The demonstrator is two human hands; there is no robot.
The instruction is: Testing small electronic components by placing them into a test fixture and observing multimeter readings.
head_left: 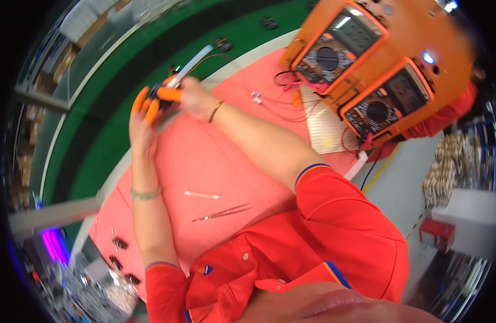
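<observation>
My left hand (pixel 143 126), with orange cots on its fingers, is closed around a small black part (pixel 155 92) above the far edge of the pink mat. My right hand (pixel 195 98) meets it there, an orange cot on its finger. A long pale flat stick (pixel 193 65) rises from between the right fingers, its lower end against the black part. A thin reddish wire (pixel 202 60) curves beside the stick. Closer to me on the pink mat (pixel 178 167) lie a cotton swab (pixel 201 195) and metal tweezers (pixel 222 213). The fingers hide much of the black part.
Two orange multimeters (pixel 339 40) (pixel 387 102) stand in an orange holder at right, their leads trailing over a pale sheet (pixel 326 126). A green conveyor belt (pixel 116 91) curves past the mat carrying small black parts (pixel 223 44). Several black pieces (pixel 119 243) lie at lower left.
</observation>
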